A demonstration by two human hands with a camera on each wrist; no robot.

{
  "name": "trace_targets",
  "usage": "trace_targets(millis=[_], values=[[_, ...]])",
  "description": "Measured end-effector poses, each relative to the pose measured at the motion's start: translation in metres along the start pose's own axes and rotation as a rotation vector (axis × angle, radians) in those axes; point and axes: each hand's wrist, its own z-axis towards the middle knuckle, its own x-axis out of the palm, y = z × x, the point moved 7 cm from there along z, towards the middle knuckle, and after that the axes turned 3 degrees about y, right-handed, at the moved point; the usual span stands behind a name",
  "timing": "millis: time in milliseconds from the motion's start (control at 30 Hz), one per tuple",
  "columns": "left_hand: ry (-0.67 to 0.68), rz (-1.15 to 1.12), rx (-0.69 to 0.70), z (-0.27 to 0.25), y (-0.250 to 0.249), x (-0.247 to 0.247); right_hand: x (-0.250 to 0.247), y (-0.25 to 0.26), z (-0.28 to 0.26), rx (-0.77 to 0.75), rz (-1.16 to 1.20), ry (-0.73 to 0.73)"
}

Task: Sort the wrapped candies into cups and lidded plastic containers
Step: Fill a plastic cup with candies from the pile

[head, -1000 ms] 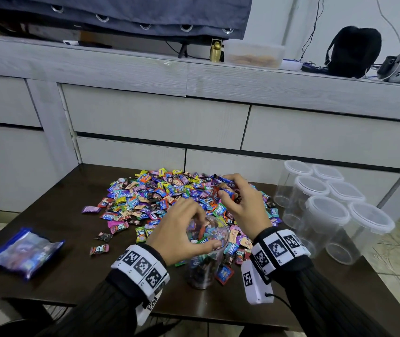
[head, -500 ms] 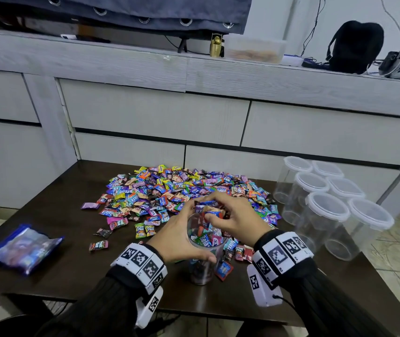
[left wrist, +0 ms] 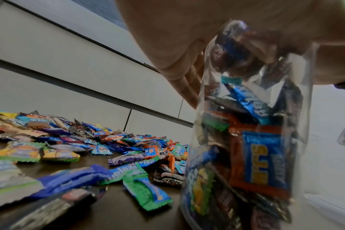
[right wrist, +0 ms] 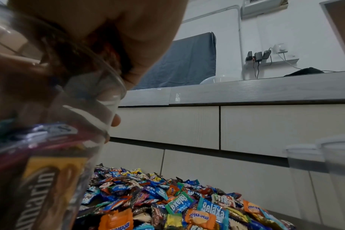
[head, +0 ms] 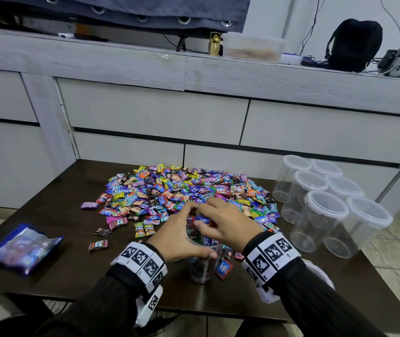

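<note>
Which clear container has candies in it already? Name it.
The lidless cup gripped by the left hand at the table's near edge. The six lidded containers to its right look empty.

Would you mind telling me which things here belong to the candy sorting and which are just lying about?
Part of the job:
- candy pile
- clear cup, gripped by the left hand
- right hand, over the cup's mouth
- lidded containers

Just lying about:
- blue bag on the table
- black backpack
- food tub on the counter
</note>
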Motion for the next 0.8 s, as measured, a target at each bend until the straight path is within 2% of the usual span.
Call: trace_targets(millis=[200,500,733,800], values=[[-0.012,-0.018,0.031,0.003,0.002,0.000,-0.002,0.006,-0.004,-0.032,0.131,-0.016],[0.025,-0.026,0.019,0.006,0.004,-0.003,-0.009,-0.004,-0.003,0.028,0.344,-0.117],[0.057,-0.047,0.028,0.006,0.002,-0.001,-0.007,-0.010,-0.003,0.058,0.294,-0.107],[0.066,-0.049,0.022,0.006,0.001,-0.001,-0.003,-0.005,-0.002,0.027,0.237,-0.042]])
